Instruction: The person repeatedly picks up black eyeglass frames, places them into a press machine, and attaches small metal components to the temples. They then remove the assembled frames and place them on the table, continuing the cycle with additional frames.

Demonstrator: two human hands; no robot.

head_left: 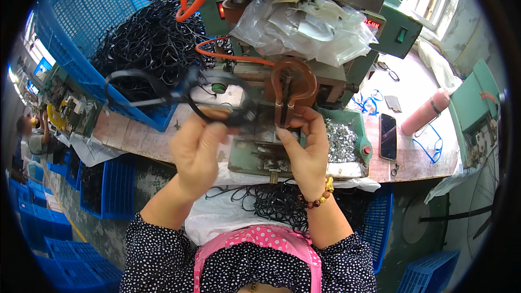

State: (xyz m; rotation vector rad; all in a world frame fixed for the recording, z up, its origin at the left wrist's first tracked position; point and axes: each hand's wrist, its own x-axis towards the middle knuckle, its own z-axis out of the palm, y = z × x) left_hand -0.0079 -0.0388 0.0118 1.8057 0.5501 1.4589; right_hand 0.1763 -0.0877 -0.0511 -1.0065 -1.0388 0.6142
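My left hand [196, 149] is closed on a black eyeglass frame [248, 111], blurred by motion, held up left of the machine's working head. My right hand [308, 144] is at the green bench machine [249, 154], its thumb and fingers bent together beside the lower end of a looped copper-coloured tube [310, 78]. What these fingers pinch, if anything, is too small to make out. A crumpled clear plastic bag [304, 27] hangs on the machine above the tube.
A tilted blue crate [70, 49] at the left holds a heap of black eyeglass frames [146, 43]. More black frames [271, 203] lie across my lap. Right of the machine are a tray of metal bits [341, 141], a phone [388, 137], a pink bottle [426, 113] and blue glasses frames [434, 149].
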